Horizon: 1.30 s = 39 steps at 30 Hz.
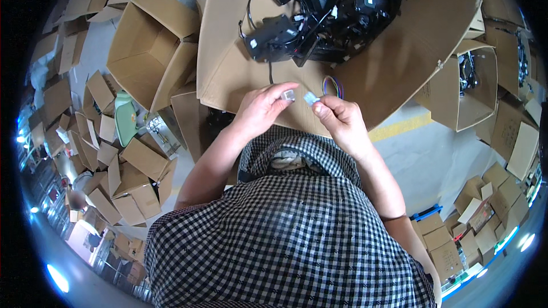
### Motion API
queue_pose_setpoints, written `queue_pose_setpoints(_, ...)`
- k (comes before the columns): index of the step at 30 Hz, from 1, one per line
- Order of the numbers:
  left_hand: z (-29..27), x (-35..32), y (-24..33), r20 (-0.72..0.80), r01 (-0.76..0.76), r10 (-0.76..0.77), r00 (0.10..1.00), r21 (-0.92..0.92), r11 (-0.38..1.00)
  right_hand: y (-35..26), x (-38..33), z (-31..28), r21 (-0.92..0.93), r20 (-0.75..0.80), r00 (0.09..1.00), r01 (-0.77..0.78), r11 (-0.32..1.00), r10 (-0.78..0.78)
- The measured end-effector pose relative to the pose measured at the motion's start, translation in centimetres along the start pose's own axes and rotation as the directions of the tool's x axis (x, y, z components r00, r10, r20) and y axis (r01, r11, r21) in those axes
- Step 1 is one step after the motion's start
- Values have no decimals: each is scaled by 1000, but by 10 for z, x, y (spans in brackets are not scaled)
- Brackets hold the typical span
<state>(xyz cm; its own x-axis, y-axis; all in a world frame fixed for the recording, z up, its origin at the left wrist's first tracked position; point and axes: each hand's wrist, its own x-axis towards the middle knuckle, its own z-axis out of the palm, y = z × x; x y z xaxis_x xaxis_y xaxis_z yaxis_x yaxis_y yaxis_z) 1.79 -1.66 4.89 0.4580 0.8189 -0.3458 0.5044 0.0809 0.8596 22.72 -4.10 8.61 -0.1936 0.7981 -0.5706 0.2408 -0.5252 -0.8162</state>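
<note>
My left hand (261, 108) pinches a small whitish plug connector (287, 96), and a black cable (270, 72) runs from near its fingers up toward the black devices. Facing it across a small gap, my right hand (341, 118) grips another pale, bluish-white wire connector (311, 98). Coloured wires (333, 84) loop up behind the right fingers. Both hands are over the near part of a large open cardboard box (237, 82). Deeper in that box lies a heap of black plastic devices (365, 3) with tangled black cables and white plugs.
An open carton (142, 45) stands to the left, beside a green chair-like object (124, 118). Another carton (476, 88) with cables inside is on the right. Several boxes fill both sides. A yellow floor stripe (402, 127) runs at the right.
</note>
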Motion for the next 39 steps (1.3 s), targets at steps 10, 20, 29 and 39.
queue_pose_setpoints(10, 11, -30, 9, 365, 127, -62, 929, -157, 979, -2, -7, -8, -576, 495, 840, 508, 640, -220)
queue_pose_setpoints(20, 7, -21, 11, 469, 96, -79, 879, -11, 995, -16, -8, -16, -648, 340, 918, 386, 657, -205)
queue_pose_setpoints(29, 1, -4, 26, 751, 49, -45, 659, 17, 999, 3, -3, -29, -424, 637, 770, 373, 825, -21)
queue_pose_setpoints(39, 7, 22, 13, 922, 319, 71, 381, -203, 926, 26, -31, -25, -364, 485, 867, 319, 875, -114)
